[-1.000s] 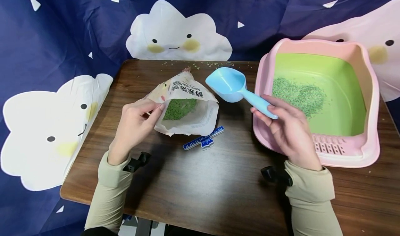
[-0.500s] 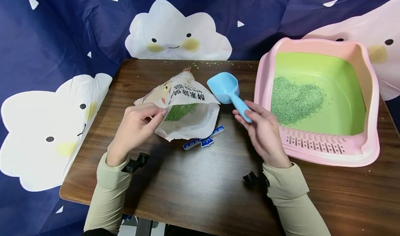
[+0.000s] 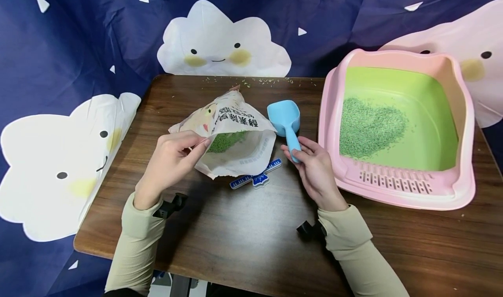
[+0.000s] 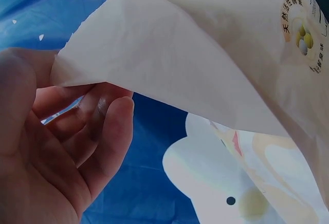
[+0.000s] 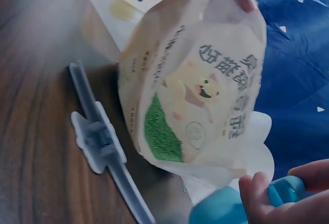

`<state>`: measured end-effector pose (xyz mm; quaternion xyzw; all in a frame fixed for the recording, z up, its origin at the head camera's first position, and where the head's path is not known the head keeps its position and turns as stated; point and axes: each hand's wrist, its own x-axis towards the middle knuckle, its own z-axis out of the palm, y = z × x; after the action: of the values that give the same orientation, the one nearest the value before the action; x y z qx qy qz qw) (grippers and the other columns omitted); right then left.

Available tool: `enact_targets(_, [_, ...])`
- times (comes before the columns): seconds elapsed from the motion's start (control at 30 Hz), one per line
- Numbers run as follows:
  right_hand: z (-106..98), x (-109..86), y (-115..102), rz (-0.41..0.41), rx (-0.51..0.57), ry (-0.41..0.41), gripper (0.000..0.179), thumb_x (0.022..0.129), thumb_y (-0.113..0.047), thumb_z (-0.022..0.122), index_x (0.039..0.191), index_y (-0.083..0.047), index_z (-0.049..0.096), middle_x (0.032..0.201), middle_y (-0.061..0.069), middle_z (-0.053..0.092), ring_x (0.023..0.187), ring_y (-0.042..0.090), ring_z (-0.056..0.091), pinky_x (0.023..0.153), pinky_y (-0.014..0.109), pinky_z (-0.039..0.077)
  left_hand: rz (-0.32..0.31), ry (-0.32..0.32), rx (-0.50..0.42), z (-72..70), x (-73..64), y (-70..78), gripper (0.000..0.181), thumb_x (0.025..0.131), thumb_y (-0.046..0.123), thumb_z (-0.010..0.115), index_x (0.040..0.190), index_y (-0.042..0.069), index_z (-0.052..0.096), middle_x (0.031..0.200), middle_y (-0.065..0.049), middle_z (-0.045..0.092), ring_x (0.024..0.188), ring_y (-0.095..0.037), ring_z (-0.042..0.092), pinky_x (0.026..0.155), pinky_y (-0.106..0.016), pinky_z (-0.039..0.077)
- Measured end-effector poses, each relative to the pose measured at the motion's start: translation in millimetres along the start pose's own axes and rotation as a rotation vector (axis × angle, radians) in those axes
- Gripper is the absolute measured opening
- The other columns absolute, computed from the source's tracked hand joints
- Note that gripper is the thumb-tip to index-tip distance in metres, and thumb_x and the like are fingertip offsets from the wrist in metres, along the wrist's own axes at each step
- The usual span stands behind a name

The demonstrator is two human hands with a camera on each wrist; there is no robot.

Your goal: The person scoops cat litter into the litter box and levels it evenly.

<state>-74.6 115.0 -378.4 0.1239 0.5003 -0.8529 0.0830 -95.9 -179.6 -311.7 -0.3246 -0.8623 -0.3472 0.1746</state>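
My left hand (image 3: 173,164) pinches the upper edge of an open paper bag (image 3: 239,113) between thumb and forefinger. Green litter pellets (image 3: 225,141) show inside the bag's mouth. In the left wrist view, the bag's torn rim (image 4: 118,44) lies between the fingertips. My right hand (image 3: 314,172) holds a light blue scoop (image 3: 284,113) by its handle, just right of the bag. The scoop's bowl looks empty and points away from me. In front of the bag's mouth lies a blue sealing clip (image 3: 256,174), whose grey underside shows in the right wrist view.
A pink and green litter box (image 3: 397,188) stands on the right, with green pellets (image 3: 369,126) spread in its left part. Stray pellets (image 3: 271,81) dot the far edge of the wooden table (image 3: 243,236). A dark blue cloud-print cloth (image 3: 326,17) hangs behind.
My right hand has carried the scoop leftward from beside the litter box to near the bag, turning its bowl away from me. The bag's mouth has tipped slightly toward me.
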Motion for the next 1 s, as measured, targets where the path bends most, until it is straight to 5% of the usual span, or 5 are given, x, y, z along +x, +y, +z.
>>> enact_targets(0.37, [4.7,8.0,20.7,-0.003,-0.029,0.085,0.066,0.090,0.012,0.049,0.146,0.004,0.016,0.127,0.013,0.039,0.102,0.014,0.067,0.091,0.018,0.050,-0.015,-0.001,0.003,-0.5,-2.4,0.0,0.023,0.089,0.008,0.065,0.067,0.017,0.064,0.066,0.006,0.055,0.060,0.000,0.043,0.051,-0.015,0.032])
enact_targets(0.8, [-5.5,15.4,28.0,0.101,-0.146,0.032,0.059,0.094,0.007,0.046,0.146,0.006,0.020,0.139,0.027,0.037,0.105,0.020,0.065,0.087,0.019,0.051,-0.018,-0.024,-0.011,-0.5,-3.6,-0.5,0.021,0.089,0.008,0.065,0.070,0.017,0.066,0.067,0.006,0.055,0.060,-0.001,0.043,0.052,-0.014,0.031])
enact_targets(1.0, [-7.3,17.2,30.0,0.083,-0.305,0.055,0.065,0.089,0.005,0.054,0.146,0.005,0.023,0.139,0.024,0.040,0.093,0.010,0.060,0.079,0.016,0.050,-0.011,-0.027,-0.012,-0.6,-4.1,-0.6,0.021,0.089,0.008,0.065,0.070,0.017,0.066,0.067,0.006,0.056,0.060,-0.001,0.043,0.052,-0.014,0.031])
